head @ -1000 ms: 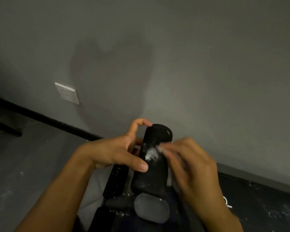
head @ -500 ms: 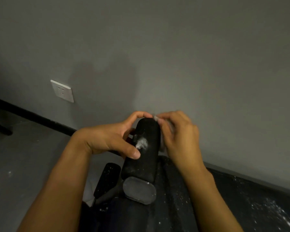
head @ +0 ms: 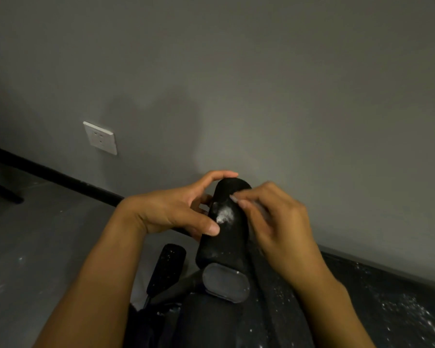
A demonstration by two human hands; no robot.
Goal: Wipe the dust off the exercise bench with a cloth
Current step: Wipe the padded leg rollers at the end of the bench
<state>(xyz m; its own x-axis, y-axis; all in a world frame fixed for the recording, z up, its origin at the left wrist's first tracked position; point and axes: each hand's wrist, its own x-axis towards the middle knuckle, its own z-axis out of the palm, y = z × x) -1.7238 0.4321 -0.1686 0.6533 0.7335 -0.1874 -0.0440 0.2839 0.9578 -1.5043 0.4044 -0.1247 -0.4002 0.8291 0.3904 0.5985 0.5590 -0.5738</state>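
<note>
A black foam roller (head: 224,244) of the exercise bench stands upright in the middle, with a white dust patch (head: 224,214) on its front. My left hand (head: 166,212) grips the roller from the left, thumb beside the patch and forefinger curled over the top. From the right, my right hand (head: 279,222) reaches in and pinches a small pale cloth (head: 234,197) against the roller just above the patch. Most of the cloth is hidden in my fingers. A grey end cap (head: 225,282) sits below the roller.
A second, lower black roller (head: 166,267) with white specks lies to the left. The dark bench pad (head: 211,322) fills the bottom middle. Behind are a grey wall, a white socket (head: 100,138) and a black skirting board (head: 60,177). The dark floor (head: 399,310) at right is dusty.
My right hand went up from the dust patch to the roller's top, then came a little way back down. My left hand has kept its grip on the roller.
</note>
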